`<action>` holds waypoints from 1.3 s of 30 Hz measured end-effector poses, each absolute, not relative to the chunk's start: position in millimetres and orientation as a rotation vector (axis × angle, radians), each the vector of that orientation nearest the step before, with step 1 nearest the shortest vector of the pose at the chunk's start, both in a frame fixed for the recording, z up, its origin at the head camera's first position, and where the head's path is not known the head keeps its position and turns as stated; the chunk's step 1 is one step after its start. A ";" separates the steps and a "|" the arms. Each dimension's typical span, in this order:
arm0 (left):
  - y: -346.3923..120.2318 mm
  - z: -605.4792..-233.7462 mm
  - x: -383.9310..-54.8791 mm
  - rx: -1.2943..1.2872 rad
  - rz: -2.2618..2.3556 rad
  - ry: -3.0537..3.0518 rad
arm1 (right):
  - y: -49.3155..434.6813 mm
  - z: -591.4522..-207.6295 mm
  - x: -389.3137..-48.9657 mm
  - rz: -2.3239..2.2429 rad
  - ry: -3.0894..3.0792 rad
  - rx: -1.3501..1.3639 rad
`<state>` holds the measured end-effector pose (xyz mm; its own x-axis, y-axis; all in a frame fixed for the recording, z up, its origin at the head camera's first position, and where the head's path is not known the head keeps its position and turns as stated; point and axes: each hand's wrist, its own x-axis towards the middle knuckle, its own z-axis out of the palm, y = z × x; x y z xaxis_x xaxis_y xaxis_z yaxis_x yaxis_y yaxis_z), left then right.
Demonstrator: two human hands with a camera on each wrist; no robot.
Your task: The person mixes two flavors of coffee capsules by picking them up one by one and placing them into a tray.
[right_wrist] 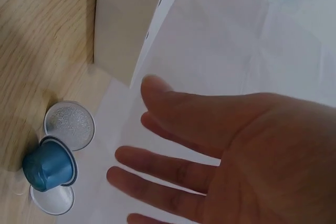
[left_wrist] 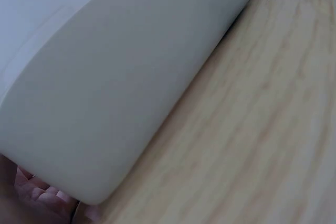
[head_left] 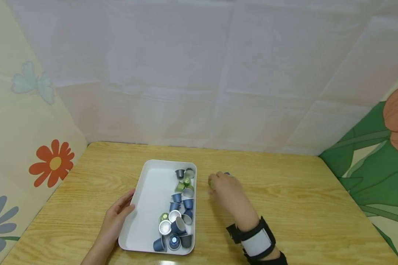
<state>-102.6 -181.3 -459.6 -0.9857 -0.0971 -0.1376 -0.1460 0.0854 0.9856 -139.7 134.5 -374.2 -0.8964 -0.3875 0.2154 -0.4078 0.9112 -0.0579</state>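
Note:
Coffee capsules (head_left: 177, 198), mostly blue with green and dark ones among them, lie along the right side of a white tray (head_left: 146, 206). My left hand (head_left: 114, 219) holds the tray's left edge, thumb at the rim and fingers along the outer wall. To the right of the tray my right hand (head_left: 229, 195) is over the table, its fingers extended in the right wrist view. Below its fingertips there, a blue capsule (right_wrist: 50, 166) lies on its side between two capsules showing silver lids (right_wrist: 70, 125). In the head view that hand mostly hides them.
The wooden table (head_left: 302, 198) extends right of the hand. A pale sheet (head_left: 199, 73) hangs behind its far edge. Flower-printed panels (head_left: 30, 129) stand along both sides. The tray's raised wall (right_wrist: 128, 19) is close to the right hand.

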 end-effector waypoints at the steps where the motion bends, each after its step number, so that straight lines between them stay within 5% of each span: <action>1: -181.1 -459.6 -102.7 -0.256 2.089 2.286 | 135.5 -373.9 -139.4 0.135 -2.872 0.586; 39: -182.1 -461.9 -101.9 -0.183 2.129 2.297 | 153.8 -402.1 -162.8 0.184 -3.093 0.341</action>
